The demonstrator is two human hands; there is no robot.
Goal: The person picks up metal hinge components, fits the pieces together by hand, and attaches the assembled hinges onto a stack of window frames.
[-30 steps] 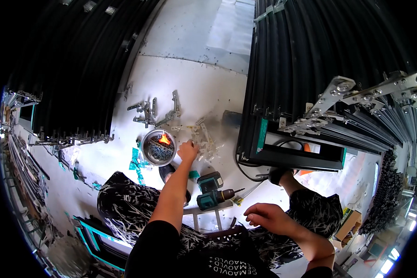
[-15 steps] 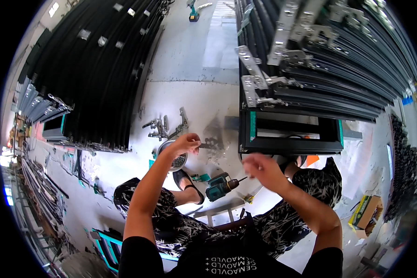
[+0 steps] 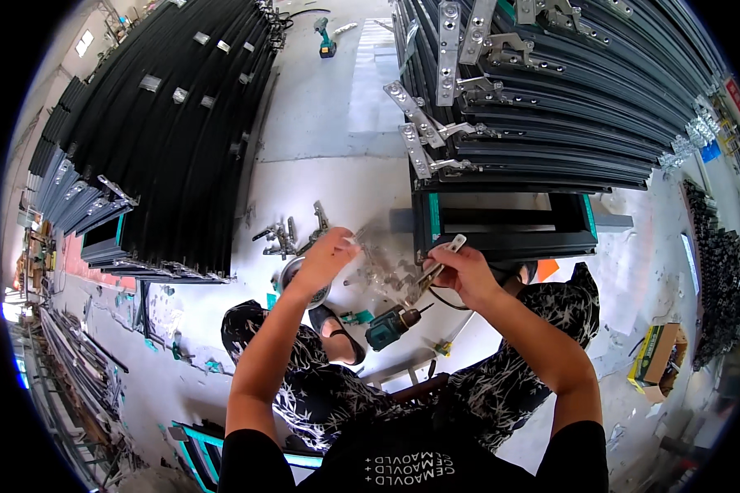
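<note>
My right hand (image 3: pixel 466 275) grips a silvery metal window hinge (image 3: pixel 455 243). The hinge slants from above the fingers down to the left, and part of it lies hidden behind the hand. My left hand (image 3: pixel 327 259) is pinched closed, with something small and pale at its fingertips that I cannot make out. Below that hand stands a bowl (image 3: pixel 290 269) of small parts, partly covered by my forearm. Several more metal hinges (image 3: pixel 281 235) lie on the floor just beyond the bowl. A teal and black cordless drill (image 3: pixel 389 328) rests between my feet, its bit pointing right.
Long black frames (image 3: pixel 543 148) are stacked ahead on the right, with metal hinges on their near ends. Another tall stack of black profiles (image 3: pixel 173 156) stands on the left. A second drill (image 3: pixel 326 41) stands far ahead. An open carton (image 3: pixel 659 361) sits at the right.
My right hand, blurred and without a visible hinge before, now grips one. My left hand has stayed near the bowl. The view has shifted slightly.
</note>
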